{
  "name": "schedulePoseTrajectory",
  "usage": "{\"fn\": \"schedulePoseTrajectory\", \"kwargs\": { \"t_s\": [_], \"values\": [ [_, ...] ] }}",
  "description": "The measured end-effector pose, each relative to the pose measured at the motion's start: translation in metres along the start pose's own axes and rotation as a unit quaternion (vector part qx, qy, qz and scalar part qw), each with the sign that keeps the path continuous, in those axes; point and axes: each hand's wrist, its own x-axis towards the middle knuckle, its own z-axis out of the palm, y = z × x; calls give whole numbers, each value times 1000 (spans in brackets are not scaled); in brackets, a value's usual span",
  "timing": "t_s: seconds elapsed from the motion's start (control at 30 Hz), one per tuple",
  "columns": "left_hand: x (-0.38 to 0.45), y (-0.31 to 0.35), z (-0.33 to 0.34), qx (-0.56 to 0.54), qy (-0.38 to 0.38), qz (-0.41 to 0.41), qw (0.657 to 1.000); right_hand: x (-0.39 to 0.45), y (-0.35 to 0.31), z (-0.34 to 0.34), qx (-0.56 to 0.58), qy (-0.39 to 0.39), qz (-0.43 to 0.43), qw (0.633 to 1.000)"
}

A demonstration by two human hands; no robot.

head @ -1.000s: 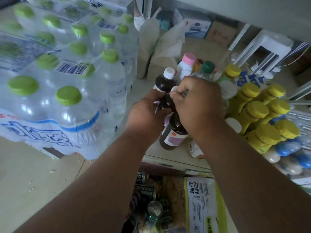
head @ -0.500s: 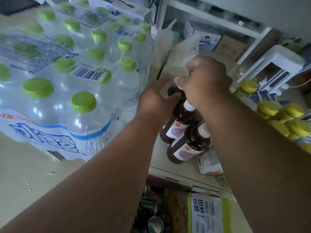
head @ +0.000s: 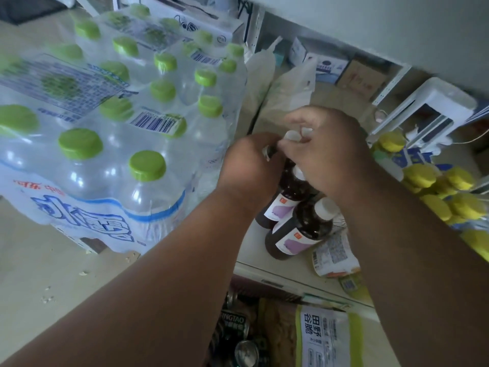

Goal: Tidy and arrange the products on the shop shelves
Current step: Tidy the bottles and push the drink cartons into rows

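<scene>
Currently lining up dark bottles [head: 296,229]: left hand [head: 248,165] and right hand [head: 328,154] both gripping bottle tops; next, setting upright in row.

Both forearms are bare to each hand, with no sleeves showing.

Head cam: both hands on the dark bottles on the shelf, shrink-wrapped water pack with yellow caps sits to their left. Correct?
One error: the caps on the shrink-wrapped water pack are green, not yellow, as the head view shows. The yellow caps belong to the bottles right of the hands. The rest holds: the left hand and right hand are both on the dark bottles on the shelf, with the pack to their left.
</scene>
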Motion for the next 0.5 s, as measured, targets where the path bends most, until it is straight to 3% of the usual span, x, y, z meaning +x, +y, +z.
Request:
{"fn": "schedulePoseTrajectory", "kwargs": {
  "t_s": [0.13,0.27,0.5],
  "values": [
    [-27,25,1,-5,-25,29,999,-53,6,-44,-1,42,-26,999],
    [-89,45,10,-29,-24,39,999,-101,41,-85,18,70,60,996],
    [-153,54,53,-17,-103,26,994,-131,73,-101,7,17,106,994]
  ]
}}
